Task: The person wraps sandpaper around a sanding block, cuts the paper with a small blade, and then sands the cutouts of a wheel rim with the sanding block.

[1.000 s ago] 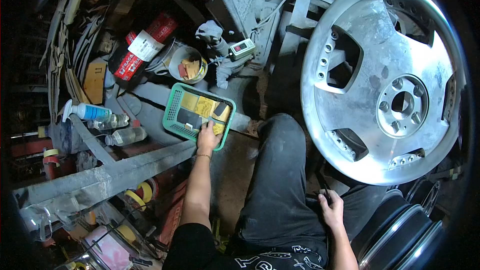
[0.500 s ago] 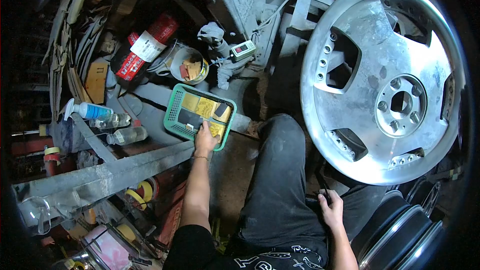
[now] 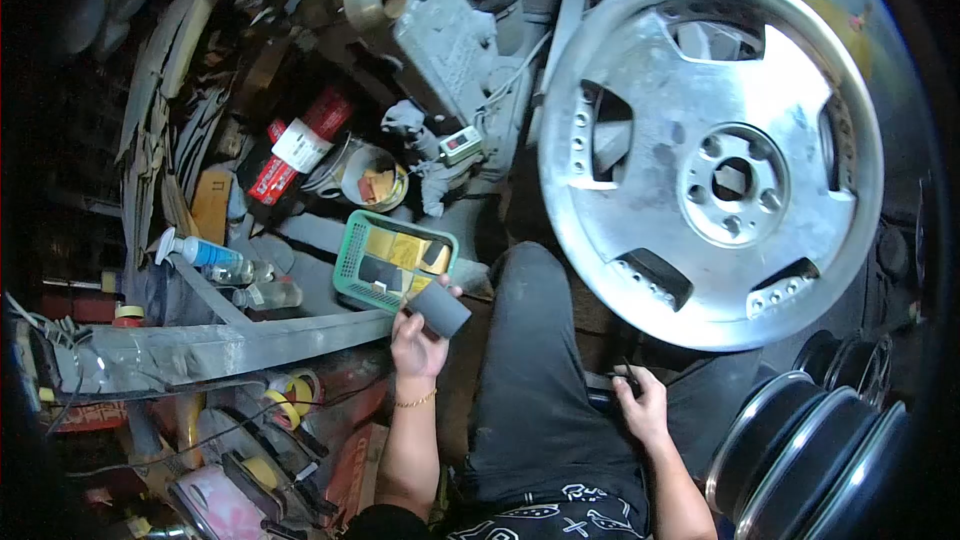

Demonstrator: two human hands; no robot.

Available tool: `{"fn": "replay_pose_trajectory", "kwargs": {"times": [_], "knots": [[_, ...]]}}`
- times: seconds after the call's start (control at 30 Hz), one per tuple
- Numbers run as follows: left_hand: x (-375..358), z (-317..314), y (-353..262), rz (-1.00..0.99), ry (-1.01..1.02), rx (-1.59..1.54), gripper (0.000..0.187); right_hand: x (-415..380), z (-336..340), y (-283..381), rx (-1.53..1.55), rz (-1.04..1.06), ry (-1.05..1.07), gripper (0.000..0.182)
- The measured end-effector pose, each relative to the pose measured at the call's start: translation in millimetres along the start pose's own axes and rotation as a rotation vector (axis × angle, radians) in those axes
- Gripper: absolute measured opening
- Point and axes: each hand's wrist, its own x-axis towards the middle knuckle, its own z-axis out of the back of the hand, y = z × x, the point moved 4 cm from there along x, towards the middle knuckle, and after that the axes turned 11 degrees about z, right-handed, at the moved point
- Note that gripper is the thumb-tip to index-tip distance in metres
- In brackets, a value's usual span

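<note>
My left hand (image 3: 415, 348) holds a dark grey piece of sandpaper (image 3: 443, 311) between thumb and fingers, just past the near edge of a green plastic basket (image 3: 351, 252). Yellow-backed sheets (image 3: 402, 248) and dark pieces lie inside that basket. Over my lap, my right hand (image 3: 645, 406) is closed around a thin dark object whose kind I cannot make out. A large silver wheel rim face (image 3: 660, 175) with five openings and a bolt-hole hub stands in front of my right knee, apart from both hands.
Beyond the basket are a bucket (image 3: 398, 190) with scraps, a red-taped package (image 3: 325, 118) and a switch box (image 3: 461, 145). Bottles (image 3: 270, 295) lie left, behind a grey metal beam (image 3: 230, 350). More rims (image 3: 775, 435) stand at lower right.
My left hand has come out of the basket toward me, bringing up the dark sandpaper. The view has shifted, so the wheel appears further left. My right hand keeps its hold.
</note>
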Motion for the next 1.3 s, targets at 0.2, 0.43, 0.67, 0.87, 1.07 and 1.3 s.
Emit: {"fn": "replay_pose_trajectory", "kwargs": {"times": [0.2,0.43,0.67,0.87,1.07,1.3], "knots": [[-45,-93,37,0.209,0.39,0.092,0.047,-1,7,34,0.221,0.166,0.006,0.026],[-65,-112,95,0.373,0.178,0.701,0.037,-5,-1,21,0.581,0.157,-0.032,0.032],[-72,-121,119,0.4,0.179,0.674,0.044,-7,0,13,0.775,0.006,-0.015,0.024],[-67,-109,130,0.419,0.18,0.663,0.042,-5,-5,8,0.713,0.013,-0.052,0.019],[-60,-102,135,0.466,0.185,0.621,0.04,-5,-7,7,0.689,-0.045,-0.074,0.017],[-59,-103,135,0.447,0.175,0.594,0.038,-3,-8,4,0.638,-0.034,-0.079,0.018]]}}
